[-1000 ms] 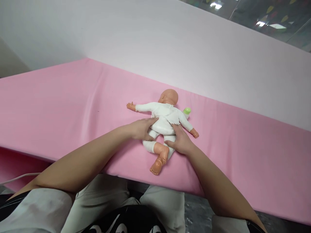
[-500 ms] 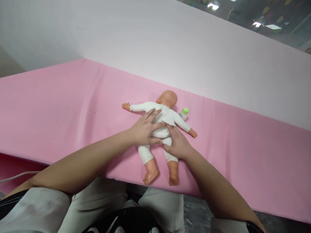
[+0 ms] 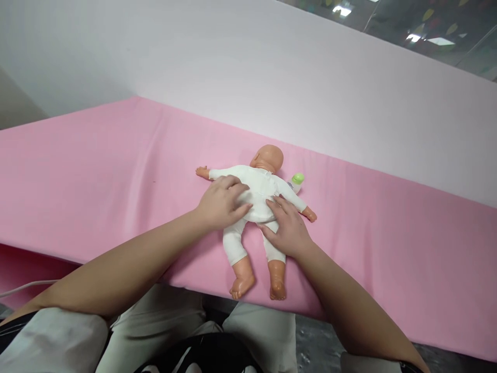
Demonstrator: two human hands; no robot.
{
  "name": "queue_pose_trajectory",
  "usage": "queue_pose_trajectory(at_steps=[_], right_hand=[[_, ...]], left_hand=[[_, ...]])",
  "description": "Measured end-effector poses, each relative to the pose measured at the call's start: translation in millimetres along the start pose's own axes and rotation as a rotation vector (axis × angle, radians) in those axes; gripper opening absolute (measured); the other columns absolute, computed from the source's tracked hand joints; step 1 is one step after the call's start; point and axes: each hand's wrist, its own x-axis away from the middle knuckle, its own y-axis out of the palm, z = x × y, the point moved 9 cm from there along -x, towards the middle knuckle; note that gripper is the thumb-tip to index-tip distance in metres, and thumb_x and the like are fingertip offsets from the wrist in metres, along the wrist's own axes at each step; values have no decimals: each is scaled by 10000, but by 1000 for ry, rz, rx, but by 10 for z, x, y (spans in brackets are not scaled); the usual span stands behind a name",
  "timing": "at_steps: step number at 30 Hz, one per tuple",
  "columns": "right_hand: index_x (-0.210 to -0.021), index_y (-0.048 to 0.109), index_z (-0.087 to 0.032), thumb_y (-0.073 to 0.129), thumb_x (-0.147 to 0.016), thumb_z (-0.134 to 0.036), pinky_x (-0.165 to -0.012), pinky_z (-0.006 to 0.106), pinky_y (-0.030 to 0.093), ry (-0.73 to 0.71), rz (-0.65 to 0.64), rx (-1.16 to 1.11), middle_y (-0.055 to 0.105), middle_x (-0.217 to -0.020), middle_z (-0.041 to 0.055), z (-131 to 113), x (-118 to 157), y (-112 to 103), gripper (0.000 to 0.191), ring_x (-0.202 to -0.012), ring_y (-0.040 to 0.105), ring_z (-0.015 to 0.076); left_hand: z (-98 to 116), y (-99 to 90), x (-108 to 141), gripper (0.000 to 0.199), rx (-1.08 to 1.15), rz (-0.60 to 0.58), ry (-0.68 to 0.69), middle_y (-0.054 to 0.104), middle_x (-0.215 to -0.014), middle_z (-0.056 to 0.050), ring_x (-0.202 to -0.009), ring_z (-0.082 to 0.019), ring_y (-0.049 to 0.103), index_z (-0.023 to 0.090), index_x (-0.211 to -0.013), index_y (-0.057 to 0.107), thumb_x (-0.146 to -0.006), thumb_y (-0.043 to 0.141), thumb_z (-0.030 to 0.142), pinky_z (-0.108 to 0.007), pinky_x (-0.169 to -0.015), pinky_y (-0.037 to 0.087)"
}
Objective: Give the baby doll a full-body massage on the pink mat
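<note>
A doll (image 3: 264, 184) lay prone on a pink table (image 3: 392, 248) btwn L hand (image 3: 221, 204), over its L flank, & R hand (image 3: 289, 225), at its R hip, fingers apart on both.

The left hand (image 3: 223, 202) was at the left side of the doll (image 3: 258, 186), fingers a bit bent, thumb pointing in. The right hand (image 3: 289, 228) lay on the doll's right hip, fingers spread. The left arm (image 3: 132, 259) and right arm (image 3: 345, 295) reached to the doll, elbows wide.
</note>
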Motion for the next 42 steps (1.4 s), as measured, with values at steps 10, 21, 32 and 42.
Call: queue_pose_trajectory(at_steps=[10, 21, 32, 42], right_hand=[[-1117, 777, -250, 638, -952, -290, -940, 473, 554, -56, -201, 84, 790, -1049, 72, -202, -61, 162, 220, -1020, 696, 299], [-1214, 761, -203, 650, -936, -284, -1083, 515, 541, -156, 106, -2, 789, -1209, 103, -179, -46, -21, 310, -1149, 700, 310], [-1047, 785, -258, 673, -931, -252, -914, 451, 601, -106, -2, -152, 828, -1047, 33, -118, -80, 46, 161, -971, 763, 259], [-1278, 728, -202, 648, -960, -293, -1078, 537, 538, -137, 108, -36, 777, -1251, 103, -90, -94, 10, 340, -1176, 694, 322]], left_hand=[[451, 372, 95, 215, -47, -355, 233, 705, -935, -87, -922, -277, 666, 209, -968, 759, -900, 605, 342, -415, -863, 510], [329, 114, 20, 267, 11, -84, 217, 713, -938, -92, -898, -254, 672, 182, -957, 772, -957, 555, 338, -398, -824, 508], [323, 249, 33, 263, 96, -193, 203, 742, -841, -53, -842, -236, 701, 217, -884, 798, -958, 576, 336, -363, -730, 494], [339, 162, 13, 290, 72, -40, 259, 739, -1038, -91, -965, -253, 681, 191, -1134, 767, -1002, 528, 289, -418, -889, 529]])
